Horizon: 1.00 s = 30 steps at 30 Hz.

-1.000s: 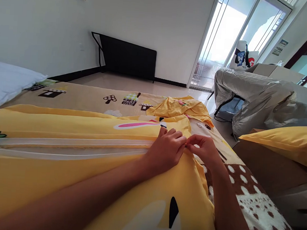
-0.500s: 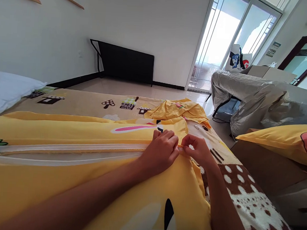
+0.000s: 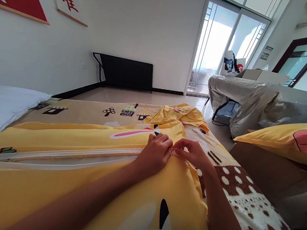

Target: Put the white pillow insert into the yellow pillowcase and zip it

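A yellow bedding cover (image 3: 138, 194) printed with rabbits and carrots lies spread before me. Its long white zipper (image 3: 89, 151) gapes on the left, with pale material showing inside. My left hand (image 3: 157, 150) is closed on the cover's fabric at the zipper, near the right end; its fingertips are hidden. Just right of it, my right hand (image 3: 195, 153) pinches the zipper's end with thumb and forefinger, where a small metallic bit shows. Both hands nearly touch.
Under the cover is a patterned blanket (image 3: 243, 184). Crumpled yellow cloth (image 3: 179, 114) lies beyond my hands. A white pillow (image 3: 11, 102) is at left. On the right, a yellow pillow (image 3: 277, 136) rests on a cardboard box (image 3: 259, 166), near plastic-wrapped furniture (image 3: 251, 93).
The view has tilted up slightly, so the room sits lower in it. Both hands keep their closed grips at the zipper's right end, with only slight movement.
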Each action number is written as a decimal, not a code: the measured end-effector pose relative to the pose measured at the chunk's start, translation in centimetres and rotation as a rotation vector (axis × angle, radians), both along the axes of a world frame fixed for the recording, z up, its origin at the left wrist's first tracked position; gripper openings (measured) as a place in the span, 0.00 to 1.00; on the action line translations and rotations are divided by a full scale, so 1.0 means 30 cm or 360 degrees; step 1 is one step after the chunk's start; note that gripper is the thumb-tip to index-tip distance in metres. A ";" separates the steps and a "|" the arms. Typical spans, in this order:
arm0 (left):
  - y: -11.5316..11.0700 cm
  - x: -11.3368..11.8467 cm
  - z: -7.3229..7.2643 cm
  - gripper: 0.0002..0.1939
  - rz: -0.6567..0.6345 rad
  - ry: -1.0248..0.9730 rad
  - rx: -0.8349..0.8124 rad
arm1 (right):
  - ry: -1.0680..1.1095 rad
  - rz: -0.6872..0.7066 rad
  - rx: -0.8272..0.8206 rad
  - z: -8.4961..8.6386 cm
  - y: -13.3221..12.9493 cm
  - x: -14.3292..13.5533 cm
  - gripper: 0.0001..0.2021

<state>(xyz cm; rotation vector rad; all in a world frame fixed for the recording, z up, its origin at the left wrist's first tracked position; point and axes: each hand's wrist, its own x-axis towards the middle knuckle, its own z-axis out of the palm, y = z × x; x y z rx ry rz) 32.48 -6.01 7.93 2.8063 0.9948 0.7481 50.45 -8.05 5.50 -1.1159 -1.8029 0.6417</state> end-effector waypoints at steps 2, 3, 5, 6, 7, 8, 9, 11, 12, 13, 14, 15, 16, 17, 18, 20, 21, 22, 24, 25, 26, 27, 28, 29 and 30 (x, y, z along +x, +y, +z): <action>-0.004 0.003 0.004 0.11 0.0036 0.0023 -0.0018 | 0.0014 0.0018 0.0012 -0.002 0.001 0.000 0.07; -0.006 0.004 0.005 0.11 0.0058 0.0039 -0.0023 | 0.0025 0.0029 0.0020 -0.002 0.002 0.000 0.07; -0.008 0.005 0.010 0.11 0.0096 0.0062 -0.0035 | 0.0059 0.0061 0.0043 -0.004 0.003 -0.001 0.07; -0.009 0.004 0.012 0.11 0.0103 0.0064 -0.0052 | 0.0081 0.0078 0.0056 -0.005 0.004 -0.002 0.06; -0.010 0.002 0.016 0.11 0.0106 0.0057 -0.0080 | 0.0102 0.0090 0.0069 -0.005 0.004 -0.004 0.05; -0.011 -0.001 0.021 0.11 0.0105 0.0043 -0.0119 | 0.0118 0.0095 0.0081 -0.005 0.004 -0.005 0.04; -0.012 -0.005 0.026 0.10 0.0104 0.0024 -0.0163 | 0.0129 0.0097 0.0089 -0.004 0.003 -0.007 0.03; -0.015 -0.015 0.036 0.09 0.0113 -0.0013 -0.0238 | 0.0139 0.0090 0.0093 -0.001 0.000 -0.012 0.03; -0.017 -0.021 0.040 0.09 0.0118 -0.0027 -0.0245 | 0.0134 0.0087 0.0090 0.002 -0.002 -0.014 0.03; -0.020 -0.026 0.043 0.09 0.0119 -0.0036 -0.0228 | 0.0121 0.0089 0.0084 0.005 -0.004 -0.016 0.04; -0.022 -0.031 0.046 0.09 0.0113 -0.0042 -0.0192 | 0.0100 0.0090 0.0079 0.008 -0.007 -0.018 0.04; -0.025 -0.035 0.047 0.09 0.0103 -0.0047 -0.0146 | 0.0073 0.0088 0.0078 0.011 -0.010 -0.020 0.05; -0.028 -0.038 0.047 0.10 0.0090 -0.0051 -0.0101 | 0.0038 0.0079 0.0081 0.014 -0.014 -0.023 0.05; -0.031 -0.040 0.046 0.10 0.0077 -0.0055 -0.0063 | -0.0005 0.0064 0.0084 0.016 -0.017 -0.025 0.06; -0.033 -0.042 0.044 0.10 0.0067 -0.0061 -0.0031 | -0.0047 0.0039 0.0090 0.018 -0.020 -0.028 0.06; -0.035 -0.043 0.039 0.09 0.0043 -0.0072 0.0034 | -0.0108 -0.0018 0.0109 0.019 -0.026 -0.033 0.06; -0.035 -0.043 0.036 0.09 0.0025 -0.0076 0.0067 | -0.0122 -0.0033 0.0118 0.019 -0.027 -0.036 0.06; -0.035 -0.044 0.033 0.09 0.0008 -0.0083 0.0099 | -0.0122 -0.0040 0.0126 0.018 -0.028 -0.037 0.06; -0.032 -0.047 0.027 0.08 -0.0021 -0.0094 0.0141 | -0.0096 -0.0040 0.0150 0.015 -0.027 -0.039 0.06; -0.031 -0.049 0.025 0.08 -0.0036 -0.0091 0.0153 | -0.0087 -0.0039 0.0161 0.012 -0.026 -0.040 0.06; -0.029 -0.051 0.023 0.07 -0.0052 -0.0085 0.0169 | -0.0079 -0.0043 0.0171 0.009 -0.024 -0.041 0.05; -0.028 -0.053 0.022 0.07 -0.0070 -0.0071 0.0194 | -0.0071 -0.0051 0.0183 0.007 -0.022 -0.042 0.05; -0.027 -0.054 0.021 0.07 -0.0085 -0.0048 0.0229 | -0.0066 -0.0058 0.0195 0.005 -0.021 -0.043 0.04; -0.027 -0.055 0.020 0.07 -0.0094 -0.0021 0.0276 | -0.0064 -0.0063 0.0207 0.004 -0.020 -0.044 0.04; -0.028 -0.054 0.019 0.08 -0.0091 0.0009 0.0329 | -0.0065 -0.0072 0.0216 0.004 -0.020 -0.046 0.03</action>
